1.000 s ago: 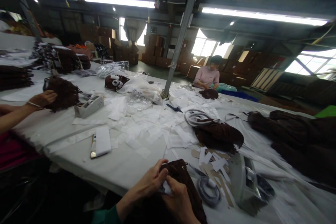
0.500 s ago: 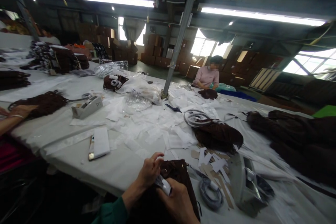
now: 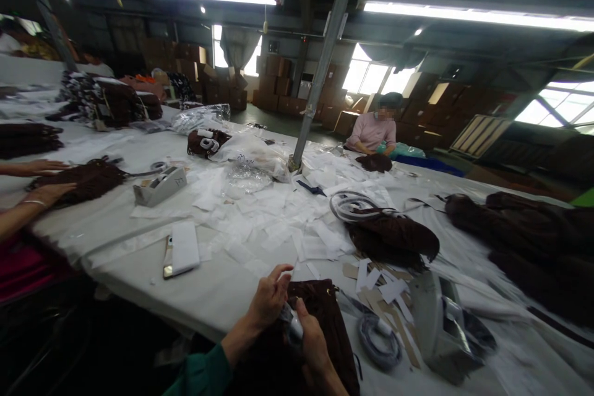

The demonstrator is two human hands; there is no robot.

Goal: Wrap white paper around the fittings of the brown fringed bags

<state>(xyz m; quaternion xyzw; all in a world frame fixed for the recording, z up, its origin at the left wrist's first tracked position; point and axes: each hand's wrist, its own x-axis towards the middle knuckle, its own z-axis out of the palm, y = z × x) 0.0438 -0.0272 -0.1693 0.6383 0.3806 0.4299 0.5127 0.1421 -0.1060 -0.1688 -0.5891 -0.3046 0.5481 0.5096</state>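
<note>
My left hand (image 3: 270, 298) is closed on one side of a small grey bundle with a white band (image 3: 293, 325), its index finger raised. From the other side my right hand (image 3: 315, 340) grips the same bundle, thumb pointing up along it. The bundle looks like a coiled strap, though my fingers hide much of it. Under both hands lies a folded brown fabric piece (image 3: 325, 309) with small metal eyelets at its top corner. Just right of it, a grey coiled strap (image 3: 378, 341) with a white paper band rests on the table.
A tape dispenser (image 3: 445, 328) stands at right beside paper strips (image 3: 394, 291). Brown fabric bundles (image 3: 394, 238) lie beyond. White paper slips (image 3: 269, 223) cover the middle, near a phone (image 3: 183, 249) and another dispenser (image 3: 160, 185). A co-worker's hands (image 3: 51, 192) work at left. A post (image 3: 320, 68) rises behind.
My right thumb has shifted up and forward along the bundle, and the right hand has turned more upright. The view has swung slightly left. Both of the left co-worker's hands now show on the brown fabric.
</note>
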